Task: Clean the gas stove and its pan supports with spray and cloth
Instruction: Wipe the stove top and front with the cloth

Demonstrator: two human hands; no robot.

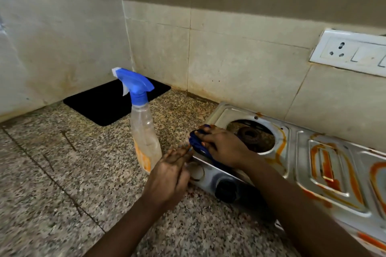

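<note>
Granite tabletop [62, 173]: speckled, carrying everything here.
Left hand [169, 175]: fingers straight, released, touching the steel stove [302, 152] at its front left corner.
Right hand [221, 144]: grasping a blue cloth [196, 142], pressed on the stove top beside the burner [250, 135].
Spray bottle [144, 127]: upright, just left of the stove.
Black mat [108, 102]: corner, behind.

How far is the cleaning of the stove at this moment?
Early stage. Done: pan supports are off the stove; none shows. The spray bottle stands on the counter. In hand: the right hand presses the blue cloth on the stove's left corner; the left hand rests beside it. Left: orange stains cover the middle and right.
</note>
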